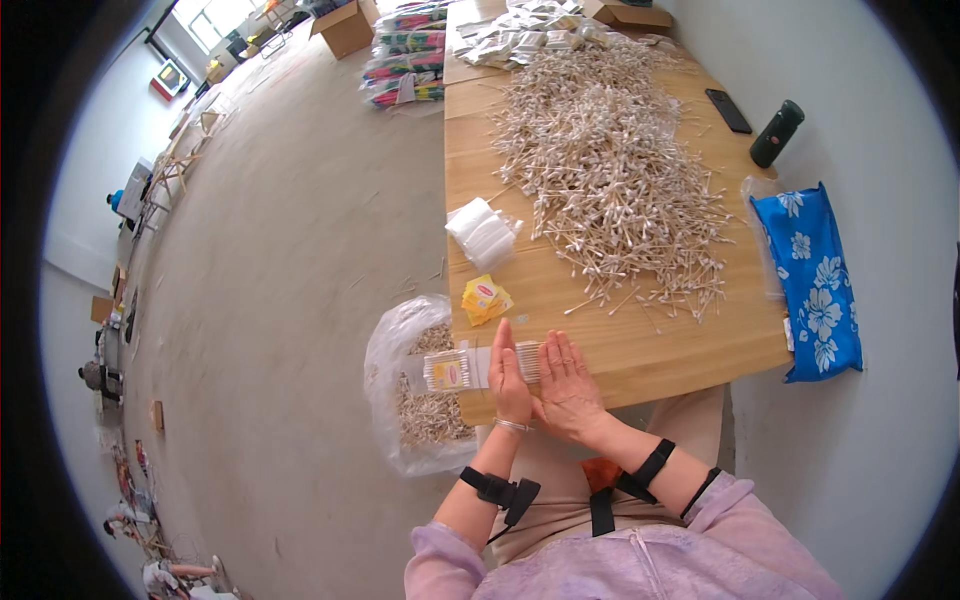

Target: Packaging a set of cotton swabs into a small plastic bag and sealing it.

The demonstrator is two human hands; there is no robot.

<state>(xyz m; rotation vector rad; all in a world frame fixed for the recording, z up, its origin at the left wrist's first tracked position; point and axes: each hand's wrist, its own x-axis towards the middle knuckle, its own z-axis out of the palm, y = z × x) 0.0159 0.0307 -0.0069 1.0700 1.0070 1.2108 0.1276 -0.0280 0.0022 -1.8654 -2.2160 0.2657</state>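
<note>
Near the table's front edge, a small row of cotton swabs (528,357) lies between my two hands. My left hand (511,378) stands on edge at the swabs' left side, fingers stretched out. My right hand (570,393) lies at their right side with its fingers straight and together. The heels of both hands meet. Just left of my left hand is a clear packet of cotton swabs (446,371) with a yellow card in it, reaching past the table's left edge. Part of the row is hidden behind my hands.
A large heap of loose cotton swabs (610,150) covers the middle of the table (700,355). Yellow cards (485,298) and clear bags (483,232) lie at the left edge. A bag of swabs (385,400) sits below. At right are a phone (728,111), dark cylinder (777,133) and blue floral pack (815,285).
</note>
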